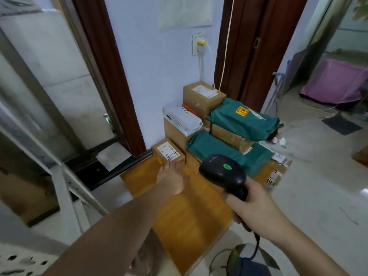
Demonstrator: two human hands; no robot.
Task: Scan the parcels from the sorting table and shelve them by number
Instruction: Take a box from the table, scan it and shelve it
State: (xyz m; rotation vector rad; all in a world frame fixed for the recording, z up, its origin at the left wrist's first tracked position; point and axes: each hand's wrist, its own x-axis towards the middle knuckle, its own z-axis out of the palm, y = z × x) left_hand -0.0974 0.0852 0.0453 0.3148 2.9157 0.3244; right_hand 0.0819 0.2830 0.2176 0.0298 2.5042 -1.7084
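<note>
Left hand [172, 181], grip released, touches the small box marked 4-4 [168, 153] on the table [179, 216] at frame centre, right hand [258, 208] clenched on the scanner [224, 172]; a careless pull could topple the adjacent stacked parcels [229, 124].

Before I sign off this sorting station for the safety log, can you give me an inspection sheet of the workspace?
Surface: wooden table, near half bare.
Job's things: small box marked 4-4 at the pile's front left; more boxes, two green bags and a white bag stacked at the far end.
Clutter: crumpled paper on the floor beside the pile.
Grippers: left hand open, reaching to the small box; right hand holds the scanner, green light on.
Cables: scanner cable drops to the floor; plug in wall socket.
Surroundings: doorways either side, metal rack left.
</note>
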